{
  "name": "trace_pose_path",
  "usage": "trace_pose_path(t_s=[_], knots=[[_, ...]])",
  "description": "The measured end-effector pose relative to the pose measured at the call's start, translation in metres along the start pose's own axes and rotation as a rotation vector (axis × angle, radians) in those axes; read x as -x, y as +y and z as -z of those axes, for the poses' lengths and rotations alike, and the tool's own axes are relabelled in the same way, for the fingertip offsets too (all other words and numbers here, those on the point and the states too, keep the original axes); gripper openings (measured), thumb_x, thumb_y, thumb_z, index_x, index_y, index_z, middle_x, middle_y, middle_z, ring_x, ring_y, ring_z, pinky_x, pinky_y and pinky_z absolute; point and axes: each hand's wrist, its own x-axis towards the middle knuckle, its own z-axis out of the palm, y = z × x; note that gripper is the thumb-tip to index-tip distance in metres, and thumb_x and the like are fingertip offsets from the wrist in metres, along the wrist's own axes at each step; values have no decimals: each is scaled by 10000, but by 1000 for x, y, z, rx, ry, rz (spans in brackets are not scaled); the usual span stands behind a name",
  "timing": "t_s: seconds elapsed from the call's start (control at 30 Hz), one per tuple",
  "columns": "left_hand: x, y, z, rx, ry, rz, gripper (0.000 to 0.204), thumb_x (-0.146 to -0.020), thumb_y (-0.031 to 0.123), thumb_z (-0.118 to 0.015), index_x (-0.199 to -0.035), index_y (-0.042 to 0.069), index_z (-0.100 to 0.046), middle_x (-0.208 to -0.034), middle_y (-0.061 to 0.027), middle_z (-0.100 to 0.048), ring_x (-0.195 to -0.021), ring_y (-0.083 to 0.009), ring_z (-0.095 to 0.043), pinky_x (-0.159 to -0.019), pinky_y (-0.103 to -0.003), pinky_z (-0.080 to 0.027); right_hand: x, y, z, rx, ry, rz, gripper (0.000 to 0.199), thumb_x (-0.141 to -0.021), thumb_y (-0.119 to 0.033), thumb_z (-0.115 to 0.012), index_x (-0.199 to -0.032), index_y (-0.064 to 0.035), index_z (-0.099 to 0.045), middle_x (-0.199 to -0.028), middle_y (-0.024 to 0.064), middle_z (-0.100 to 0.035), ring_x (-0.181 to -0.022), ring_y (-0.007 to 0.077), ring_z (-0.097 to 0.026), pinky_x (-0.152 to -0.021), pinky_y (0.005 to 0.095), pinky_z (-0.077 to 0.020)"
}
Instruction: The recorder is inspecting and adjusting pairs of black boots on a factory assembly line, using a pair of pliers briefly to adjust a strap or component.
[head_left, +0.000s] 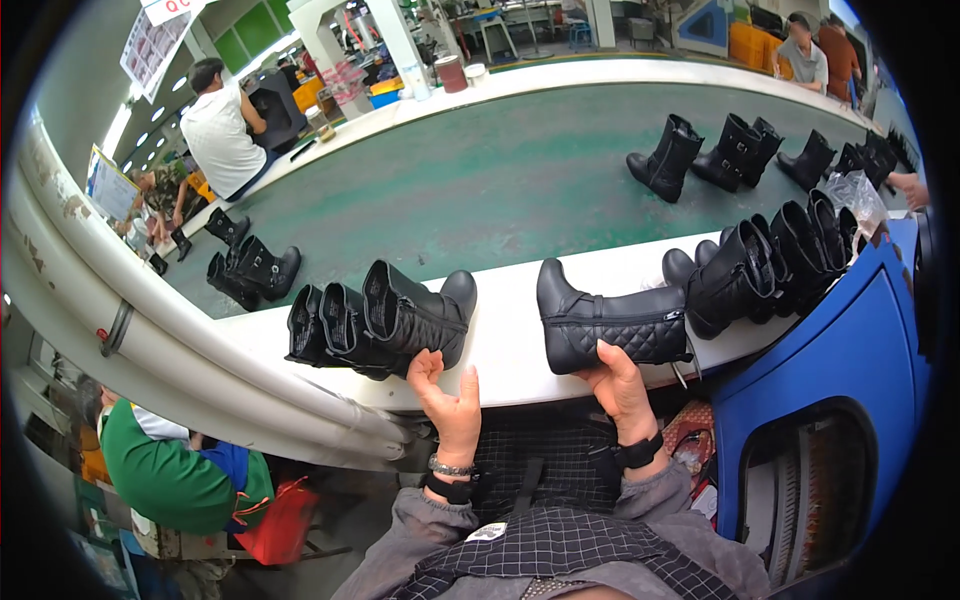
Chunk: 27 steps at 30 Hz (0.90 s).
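A black ankle boot (615, 328) with a quilted shaft, a strap and a side zip lies on its side at the edge of the white ledge (505, 365). My right hand (622, 392) grips it from the near side, thumb up against the shaft and the other fingers hidden beneath. My left hand (449, 410) is empty, thumb and fingers apart. Its fingertips are close by the nearest black boot (415, 315) of a row standing at the left; I cannot tell whether they touch it. Two more boots of that row, a middle one (345, 325) and an outer one (303, 325), stand beside it.
More black boots (738, 278) crowd the ledge at the right, next to a blue machine (805, 350). Across it runs a green conveyor belt (470, 180) carrying several boots (668, 158). White pipes (210, 330) border the left. Other people sit beyond, one in a white top (222, 140).
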Motion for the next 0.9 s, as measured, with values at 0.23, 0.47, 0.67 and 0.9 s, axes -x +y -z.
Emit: trace_pose_path(t_s=[0.23,0.47,0.67,0.9], knots=[[-2,-14,-2,-204,143,-63,546,-788,79,-734,-1204,6,-388,-1162,-111,-407,-1043,-229,-430,-987,-389,-383,3,-4,1,-9,-43,-78,362,-921,-168,-595,-1243,-6,-563,-1204,122,-629,-1111,254,-615,-993,455,-478],[-12,-25,-8,-131,200,-161,581,-771,75,-728,-1212,-17,-361,-1221,-156,-389,-1111,-252,-428,-926,-384,-418,4,-7,3,5,-55,-63,423,-937,-203,-586,-1302,-2,-515,-1255,133,-605,-1162,268,-591,-1031,481,-450],[-19,-20,4,-5,197,-48,618,-774,83,-736,-1240,-20,-344,-1193,-150,-441,-1051,-227,-479,-921,-366,-432,4,-7,1,-18,-88,-76,398,-936,-159,-571,-1297,-3,-512,-1249,125,-599,-1143,262,-597,-1006,466,-471],[-29,-27,-4,-452,52,-307,663,-768,267,-796,-1244,-58,-470,-1279,-211,-405,-1079,-325,-488,-918,-387,-434,4,-11,3,-17,-103,-69,425,-934,-159,-575,-1321,-4,-493,-1274,127,-588,-1181,270,-578,-1021,474,-462]])
